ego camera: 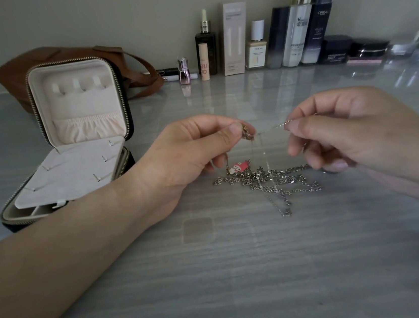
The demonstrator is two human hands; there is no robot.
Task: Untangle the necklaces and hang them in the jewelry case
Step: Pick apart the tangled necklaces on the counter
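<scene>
I pinch a fine chain (273, 127) stretched between my left hand (188, 148), the one nearer the open jewelry case (78, 109), and my right hand (345, 131), its length running straight away from the case, with the tangled necklaces (271, 180) on the table (243, 273) just below.
</scene>
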